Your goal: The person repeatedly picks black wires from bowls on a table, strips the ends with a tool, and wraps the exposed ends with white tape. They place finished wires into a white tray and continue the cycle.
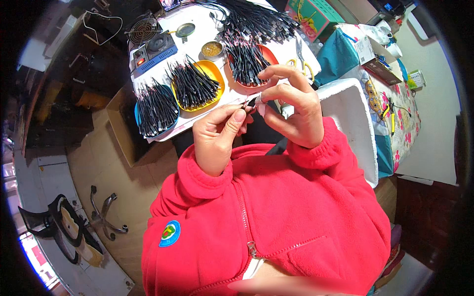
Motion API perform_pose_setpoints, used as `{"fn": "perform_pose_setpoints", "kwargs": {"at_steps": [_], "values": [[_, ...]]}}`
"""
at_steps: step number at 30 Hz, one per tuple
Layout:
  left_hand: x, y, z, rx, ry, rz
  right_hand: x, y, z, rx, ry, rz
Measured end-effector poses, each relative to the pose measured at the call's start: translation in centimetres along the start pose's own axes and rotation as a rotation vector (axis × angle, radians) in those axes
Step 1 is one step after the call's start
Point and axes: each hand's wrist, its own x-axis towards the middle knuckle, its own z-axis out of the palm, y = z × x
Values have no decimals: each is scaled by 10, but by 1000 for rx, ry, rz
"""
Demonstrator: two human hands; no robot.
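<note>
My left hand [217, 135] and my right hand [292, 106] meet close in front of my chest, both in red fleece sleeves. Together they pinch a short black cable piece [251, 103] between thumbs and fingertips; a bit of white material shows at my right fingertips. Just beyond the hands, on the white table [197, 118], stand three dishes of black cable pieces: a blue one [156, 109], a yellow one [195, 85] and an orange-red one [247, 63].
A big bundle of black cables [252, 19] lies at the table's far side. A small fan [143, 30], a blue-grey box unit [153, 52] and a round tin [211, 49] stand at the left rear. Yellow-handled scissors [302, 64], a white foam box [348, 118], a cardboard box [123, 123].
</note>
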Motion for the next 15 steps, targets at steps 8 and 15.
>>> {"fn": "perform_pose_setpoints", "kwargs": {"at_steps": [8,15], "values": [[-1,-1,2,89,-35,-2,-3,4,3,187,-154,241],[7,-5,-10,-269,-154,-311,-11,37,15,1027,-245,573]]}}
